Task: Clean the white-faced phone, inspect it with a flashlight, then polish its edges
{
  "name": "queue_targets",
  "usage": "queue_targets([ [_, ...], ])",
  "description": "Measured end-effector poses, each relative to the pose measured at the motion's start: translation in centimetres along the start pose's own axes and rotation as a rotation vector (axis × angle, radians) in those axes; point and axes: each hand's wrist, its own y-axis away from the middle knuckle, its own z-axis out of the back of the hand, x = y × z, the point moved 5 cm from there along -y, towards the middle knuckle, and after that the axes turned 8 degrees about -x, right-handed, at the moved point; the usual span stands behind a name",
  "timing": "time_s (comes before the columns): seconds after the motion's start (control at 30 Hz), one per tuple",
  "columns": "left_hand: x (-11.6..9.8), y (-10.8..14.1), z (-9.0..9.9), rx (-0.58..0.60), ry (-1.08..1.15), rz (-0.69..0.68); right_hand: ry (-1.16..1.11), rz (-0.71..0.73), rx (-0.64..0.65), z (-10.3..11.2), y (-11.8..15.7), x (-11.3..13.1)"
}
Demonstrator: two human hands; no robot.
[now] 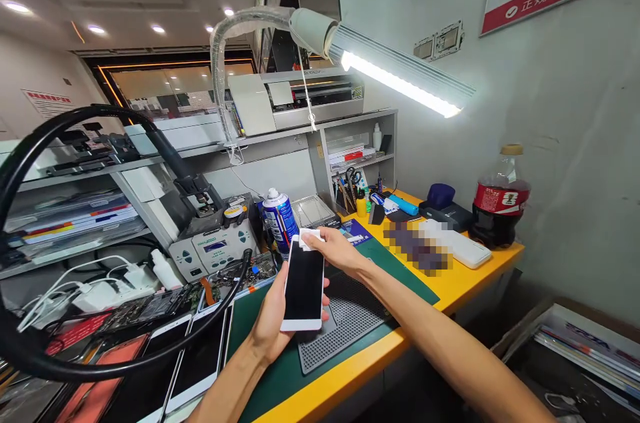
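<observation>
"Centrally, what do the hands hold?"

"A white-framed phone [304, 286], its dark screen facing up, held above the near edge of the worktop [327, 396]. The left hand [273, 316] has its grip closed around the phone, thumb along one side and fingertips showing at the other."

"And the right hand [333, 248]?"

"Its grip is closed on a small white wipe [311, 238], pressed by the thumb against the top end of the phone; the wipe's material cannot be told."

"Which objects surround them?"

"Below the hands, a grey perforated mat [345, 326] overlaps a green mat [407, 279] along the near edge. Beyond the phone stands a blue-and-white spray can [280, 219], beside a grey control unit [217, 243]. A bottle of dark liquid [500, 203] occupies the right-hand corner, near the wall [565, 143]. Overhead, a lamp [400, 73] is lit."
</observation>
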Motion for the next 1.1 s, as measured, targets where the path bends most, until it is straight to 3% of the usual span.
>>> queue_targets([
  [0.13, 0.0, 0.2, 0.4, -0.011, 0.025, 0.017, 0.097, -0.009, 0.079, -0.4, 1.1, 0.3],
  [0.27, -0.1, 0.3, 0.9, -0.004, 0.031, 0.038, 0.402, 0.240, 0.051, -1.0, 2.1, 2.1],
  [0.33, -0.1, 0.3, 1.0, 0.011, 0.020, 0.039, 0.425, 0.282, 0.037, -1.3, 2.2, 2.5],
  [0.5, -0.1, 0.4, 1.0, 0.064, -0.045, 0.037, 0.201, 0.164, 0.062, -1.3, 1.4, 1.9],
  [0.83, 0.1, 0.6, 0.0, 0.124, 0.004, 0.062, 0.126, 0.075, 0.002, -0.7, 0.5, 1.2],
  [0.97, -0.6, 0.8, 0.2, 0.104, 0.067, 0.004, 0.143, 0.052, -0.144, -0.9, 0.7, 1.1],
  [1.1, -1.8, 0.9, 1.3, 0.012, 0.104, -0.098, 0.116, 0.011, -0.099, -2.6, 1.7, 0.7],
])
